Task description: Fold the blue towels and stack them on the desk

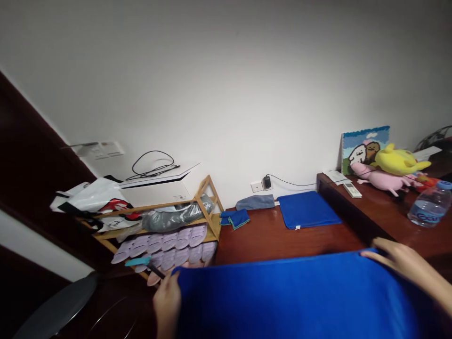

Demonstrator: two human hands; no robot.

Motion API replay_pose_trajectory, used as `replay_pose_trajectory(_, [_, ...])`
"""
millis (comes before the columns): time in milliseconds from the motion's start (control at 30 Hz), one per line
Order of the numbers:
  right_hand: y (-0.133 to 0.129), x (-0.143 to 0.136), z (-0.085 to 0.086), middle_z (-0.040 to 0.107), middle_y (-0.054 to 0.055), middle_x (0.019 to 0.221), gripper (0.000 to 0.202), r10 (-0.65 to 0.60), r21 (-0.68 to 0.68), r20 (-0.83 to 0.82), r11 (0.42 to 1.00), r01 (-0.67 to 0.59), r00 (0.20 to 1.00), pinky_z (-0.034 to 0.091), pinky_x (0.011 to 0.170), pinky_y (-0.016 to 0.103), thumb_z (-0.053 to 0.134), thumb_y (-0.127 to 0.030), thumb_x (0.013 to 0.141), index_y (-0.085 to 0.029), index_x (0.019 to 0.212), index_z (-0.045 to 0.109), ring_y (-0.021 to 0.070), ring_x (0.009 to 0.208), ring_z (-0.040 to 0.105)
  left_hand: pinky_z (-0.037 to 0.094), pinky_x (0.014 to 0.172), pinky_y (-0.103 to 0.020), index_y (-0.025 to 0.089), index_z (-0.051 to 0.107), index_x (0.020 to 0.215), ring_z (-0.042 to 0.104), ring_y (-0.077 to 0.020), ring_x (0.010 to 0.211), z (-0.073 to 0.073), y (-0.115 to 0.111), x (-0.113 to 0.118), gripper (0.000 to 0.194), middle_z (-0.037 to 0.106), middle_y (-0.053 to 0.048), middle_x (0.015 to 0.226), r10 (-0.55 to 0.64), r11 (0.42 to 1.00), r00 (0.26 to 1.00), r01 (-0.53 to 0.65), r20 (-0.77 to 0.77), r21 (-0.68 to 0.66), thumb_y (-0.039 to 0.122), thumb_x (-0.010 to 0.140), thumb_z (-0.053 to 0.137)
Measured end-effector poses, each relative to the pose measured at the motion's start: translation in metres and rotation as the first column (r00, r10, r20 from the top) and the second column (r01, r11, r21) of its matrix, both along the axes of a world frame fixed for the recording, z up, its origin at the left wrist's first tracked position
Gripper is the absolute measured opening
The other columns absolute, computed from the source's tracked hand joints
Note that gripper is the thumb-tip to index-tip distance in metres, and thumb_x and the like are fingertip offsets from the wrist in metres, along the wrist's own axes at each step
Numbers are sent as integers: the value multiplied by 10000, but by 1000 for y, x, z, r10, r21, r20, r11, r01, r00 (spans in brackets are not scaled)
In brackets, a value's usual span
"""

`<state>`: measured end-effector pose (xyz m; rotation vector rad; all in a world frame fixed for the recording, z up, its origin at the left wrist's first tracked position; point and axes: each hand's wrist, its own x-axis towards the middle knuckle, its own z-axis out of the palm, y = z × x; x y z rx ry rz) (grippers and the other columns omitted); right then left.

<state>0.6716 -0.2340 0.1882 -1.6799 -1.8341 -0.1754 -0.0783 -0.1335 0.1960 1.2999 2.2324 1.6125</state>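
A large blue cloth [289, 296] is stretched between my two hands at the bottom of the view, in front of the reddish-brown table [268, 245]. My left hand [168, 299] is closed on its upper left corner. At the upper right corner, my right hand [391, 256] pinches the edge. Beyond, a folded blue cloth [307, 209] lies flat near the wall. A small blue cloth with a green edge [236, 218] and a grey-blue folded cloth [255, 202] lie to its left.
On the left stands a wooden rack [212, 221] with lilac slippers [169, 241] and a white box [158, 192]. A raised brown surface on the right holds a water bottle [429, 207], plush toys [399, 160] and a remote [352, 189]. A black plug [267, 182] sits in the wall.
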Motion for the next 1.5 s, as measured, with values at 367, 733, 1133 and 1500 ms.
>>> replay_pose_trajectory(367, [124, -104, -155, 642, 168, 1478, 491, -294, -364, 301, 844, 394, 907, 510, 1057, 436, 380, -319, 1041, -170, 1411, 667, 306, 1282, 644, 483, 1155, -497, 118, 690, 1337, 632, -333, 1341, -121, 99, 99, 480, 697, -205, 1415, -317, 933, 867, 212, -386, -290, 350, 986, 460])
replay_pose_trajectory(733, [83, -93, -236, 467, 54, 1683, 700, -302, -445, 268, 803, 395, 915, 271, 1285, 511, 276, -513, 994, -265, 1616, 482, 292, 1571, 380, 388, 1242, -558, 242, 503, 1596, 456, -311, 1536, -242, 69, 64, 565, 491, -104, 1667, -536, 835, 510, 198, -673, -514, 386, 1074, 343])
replay_pose_trajectory(1133, [154, -125, -196, 428, 47, 1708, 662, -281, -459, 234, 812, 361, 931, 276, 1286, 513, 198, -464, 1052, -268, 1619, 477, 292, 1569, 378, 472, 1182, -514, 179, 691, 1401, 597, -312, 1400, -209, 120, 52, 489, 664, -157, 1486, -464, 886, 545, 268, -699, -379, 327, 1069, 365])
replay_pose_trajectory(1500, [180, -82, -227, 301, 67, 1764, 723, -344, -519, 190, 760, 391, 920, 222, 1303, 577, 200, -573, 1013, -327, 1675, 355, 343, 1627, 246, 422, 1218, -536, 299, 548, 1561, 459, -313, 1532, -223, 155, 53, 543, 479, -93, 1679, -581, 804, 520, 249, -626, -540, 436, 1045, 453])
